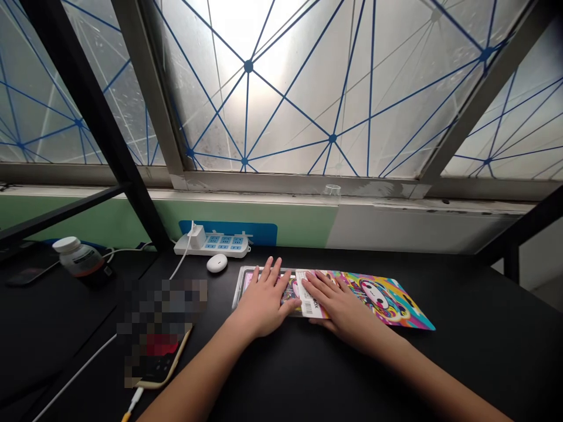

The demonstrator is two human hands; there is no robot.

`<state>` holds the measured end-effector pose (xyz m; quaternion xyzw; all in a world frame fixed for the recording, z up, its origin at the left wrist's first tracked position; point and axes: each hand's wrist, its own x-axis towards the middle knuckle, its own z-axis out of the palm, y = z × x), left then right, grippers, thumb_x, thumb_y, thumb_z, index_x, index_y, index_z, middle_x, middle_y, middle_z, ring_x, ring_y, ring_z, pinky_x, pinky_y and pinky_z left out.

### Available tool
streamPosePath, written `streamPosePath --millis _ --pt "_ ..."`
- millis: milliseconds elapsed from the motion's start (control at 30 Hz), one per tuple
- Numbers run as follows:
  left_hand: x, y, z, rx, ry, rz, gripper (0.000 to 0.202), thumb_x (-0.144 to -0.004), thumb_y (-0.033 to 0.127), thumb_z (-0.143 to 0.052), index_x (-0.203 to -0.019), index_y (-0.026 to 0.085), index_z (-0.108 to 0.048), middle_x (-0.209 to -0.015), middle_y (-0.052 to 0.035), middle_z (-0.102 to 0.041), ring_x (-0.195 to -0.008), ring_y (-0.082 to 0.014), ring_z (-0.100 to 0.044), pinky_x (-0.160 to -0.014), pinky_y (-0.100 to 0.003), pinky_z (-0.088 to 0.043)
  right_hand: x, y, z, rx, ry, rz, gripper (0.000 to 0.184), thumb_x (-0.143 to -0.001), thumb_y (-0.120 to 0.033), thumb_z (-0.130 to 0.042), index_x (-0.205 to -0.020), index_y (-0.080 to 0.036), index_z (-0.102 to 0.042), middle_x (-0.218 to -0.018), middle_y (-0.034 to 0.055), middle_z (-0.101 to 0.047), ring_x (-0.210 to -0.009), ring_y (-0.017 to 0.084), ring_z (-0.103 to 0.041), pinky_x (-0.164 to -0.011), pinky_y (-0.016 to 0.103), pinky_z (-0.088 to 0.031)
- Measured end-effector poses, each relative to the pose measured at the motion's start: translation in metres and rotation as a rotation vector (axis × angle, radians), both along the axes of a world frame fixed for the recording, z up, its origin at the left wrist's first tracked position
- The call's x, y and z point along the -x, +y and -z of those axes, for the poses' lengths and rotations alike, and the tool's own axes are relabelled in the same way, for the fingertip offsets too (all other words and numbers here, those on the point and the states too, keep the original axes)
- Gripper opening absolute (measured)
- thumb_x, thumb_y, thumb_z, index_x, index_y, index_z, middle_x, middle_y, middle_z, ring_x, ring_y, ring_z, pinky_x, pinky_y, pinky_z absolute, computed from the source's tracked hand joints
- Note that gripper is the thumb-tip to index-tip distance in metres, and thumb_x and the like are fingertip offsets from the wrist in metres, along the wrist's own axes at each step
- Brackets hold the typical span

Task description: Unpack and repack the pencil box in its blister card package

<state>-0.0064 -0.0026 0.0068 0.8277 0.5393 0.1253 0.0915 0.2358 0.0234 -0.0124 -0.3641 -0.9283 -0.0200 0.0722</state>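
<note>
A flat clear plastic case [238, 293] with pink contents lies on the black desk. My left hand [264, 302] rests flat on it, fingers spread, covering much of its middle. Against the case's right part is a white label strip [309, 306] with a barcode. A brightly coloured cartoon-printed card [382, 296] stretches out to the right of the strip. My right hand [345, 308] lies over the strip and the card's left part, its fingers stretched out and its thumb by the near edge. Whether the card is joined to the case is hidden under my hands.
To the left lies a phone [169, 369], partly blurred out, with a charging cable [137, 397]. Behind it are a white earbud case [217, 263] and a power strip [220, 245]. A bottle [81, 258] stands far left; a clear cup [332, 190] sits on the windowsill.
</note>
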Motion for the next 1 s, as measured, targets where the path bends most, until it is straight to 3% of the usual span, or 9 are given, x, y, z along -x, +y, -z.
streamPosePath --millis 100,267,367,467,567,667,767,900,1000 --pt "0.006 0.003 -0.003 0.053 -0.005 -0.001 0.074 -0.098 0.068 -0.026 -0.155 0.021 -0.035 -0.165 -0.0115 -0.018 -0.153 -0.0334 -0.005 -0.120 -0.059 -0.016 -0.018 0.000 0.000 -0.001 -0.005 0.023 0.073 -0.092 -0.023 -0.055 -0.158 -0.028 -0.024 -0.160 0.0117 -0.035 -0.148 0.035 -0.026 -0.112 0.066 -0.031" --pt "0.014 0.005 -0.006 0.085 -0.009 0.007 0.074 -0.097 0.069 -0.029 -0.155 0.024 -0.034 -0.165 -0.0091 -0.020 -0.153 -0.0329 -0.008 -0.121 -0.058 -0.015 -0.066 0.000 0.005 0.039 0.001 0.051 0.073 -0.090 -0.013 -0.048 -0.158 -0.029 -0.024 -0.161 0.0091 -0.032 -0.149 0.032 -0.026 -0.114 0.060 -0.035" --pt "0.028 0.010 -0.005 0.092 -0.009 -0.011 0.074 -0.095 0.071 -0.032 -0.154 0.025 -0.036 -0.165 -0.0098 -0.022 -0.153 -0.0336 -0.012 -0.120 -0.058 -0.016 -0.097 -0.002 0.007 -0.014 0.042 0.098 0.075 -0.087 -0.005 -0.041 -0.157 -0.031 -0.027 -0.157 0.0079 -0.041 -0.143 0.028 -0.039 -0.111 0.053 -0.042" --pt "0.040 0.017 -0.002 0.033 -0.005 -0.078 0.072 -0.096 0.068 -0.033 -0.152 0.024 -0.039 -0.163 -0.0118 -0.027 -0.152 -0.0340 -0.018 -0.119 -0.058 -0.018 -0.109 -0.010 -0.002 -0.178 0.101 0.091 0.078 -0.086 -0.001 -0.037 -0.157 -0.031 -0.027 -0.150 0.0073 -0.051 -0.134 0.026 -0.052 -0.105 0.048 -0.050" --pt "0.043 0.022 0.003 -0.037 0.022 -0.136 0.067 -0.099 0.064 -0.032 -0.151 0.022 -0.041 -0.162 -0.0138 -0.031 -0.151 -0.0334 -0.022 -0.118 -0.059 -0.019 -0.087 -0.031 -0.017 -0.335 0.115 0.010 0.080 -0.086 0.002 -0.034 -0.158 -0.030 -0.023 -0.149 0.0069 -0.052 -0.133 0.027 -0.053 -0.104 0.050 -0.049" --pt "0.040 0.023 0.006 -0.041 0.060 -0.152 0.064 -0.100 0.060 -0.032 -0.151 0.023 -0.041 -0.162 -0.0136 -0.029 -0.151 -0.0321 -0.020 -0.119 -0.059 -0.016 -0.039 -0.062 -0.023 -0.320 0.088 -0.135 0.069 -0.091 0.001 -0.034 -0.155 -0.025 -0.033 -0.148 0.0076 -0.053 -0.134 0.027 -0.052 -0.107 0.050 -0.045" --pt "0.035 0.021 0.006 -0.031 0.077 -0.157 0.062 -0.101 0.058 -0.031 -0.151 0.023 -0.041 -0.163 -0.0136 -0.028 -0.152 -0.0318 -0.019 -0.119 -0.059 -0.015 0.016 -0.087 -0.015 -0.126 0.033 -0.215 0.052 -0.098 -0.017 -0.044 -0.150 -0.021 -0.044 -0.149 0.0107 -0.052 -0.134 0.032 -0.051 -0.109 0.051 -0.041" --pt "0.026 0.016 0.005 -0.037 0.074 -0.116 0.061 -0.101 0.057 -0.032 -0.151 0.024 -0.041 -0.163 -0.0132 -0.028 -0.152 -0.0327 -0.019 -0.119 -0.059 -0.016 0.069 -0.085 -0.009 0.228 0.053 -0.285 0.076 -0.094 -0.060 -0.052 -0.156 -0.020 -0.032 -0.160 0.0131 -0.034 -0.145 0.036 -0.033 -0.118 0.054 -0.029" --pt "0.018 0.013 0.007 -0.072 0.077 -0.083 0.060 -0.102 0.056 -0.031 -0.151 0.023 -0.041 -0.162 -0.0138 -0.030 -0.151 -0.0329 -0.020 -0.119 -0.060 -0.018 0.090 -0.067 -0.017 0.344 0.113 -0.298 0.082 -0.093 -0.067 -0.047 -0.158 -0.023 -0.026 -0.162 0.0112 -0.031 -0.149 0.033 -0.026 -0.122 0.050 -0.019"
